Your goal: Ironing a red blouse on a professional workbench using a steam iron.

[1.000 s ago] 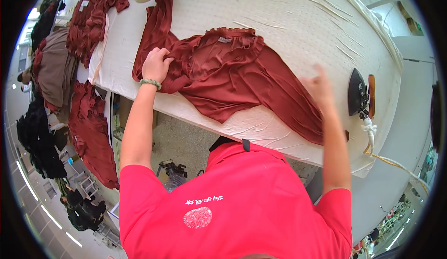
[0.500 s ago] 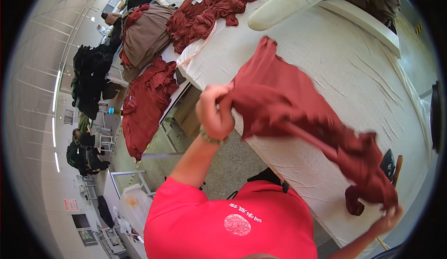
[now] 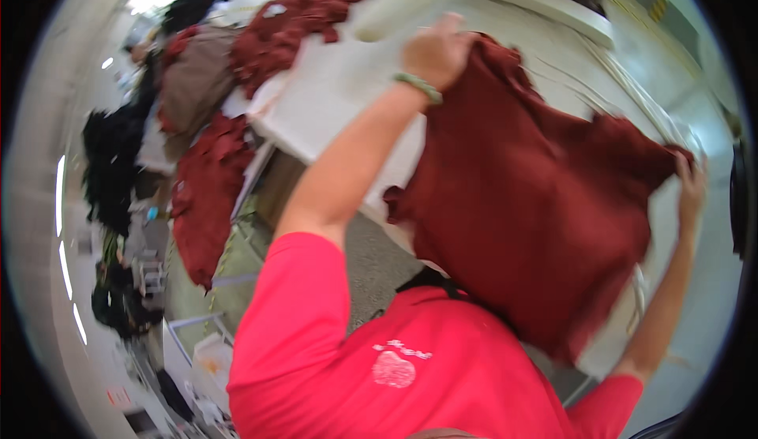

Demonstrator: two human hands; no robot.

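A dark red garment [image 3: 537, 202] hangs spread out between my two hands, above the pale padded table [image 3: 332, 131]. My left hand [image 3: 439, 50] is closed on its far left corner, with a beaded bracelet at the wrist. Far to the right, my right hand [image 3: 692, 182] grips the opposite corner, blurred a little. The cloth's lower edge falls toward my body over the table's near edge. It hides much of the tabletop.
A pale padded pressing arm [image 3: 410, 1] stands over the table's far side. Heaps of red garments [image 3: 296, 32] lie at the far left, with another red garment [image 3: 207, 194] draped nearer. Brown cloth [image 3: 197, 76] and black garments [image 3: 118, 163] are piled beyond.
The garment has gone from a bunched, twisted strip to a wide open sheet. Both hands have moved up and away from me, and the view has shifted slightly.
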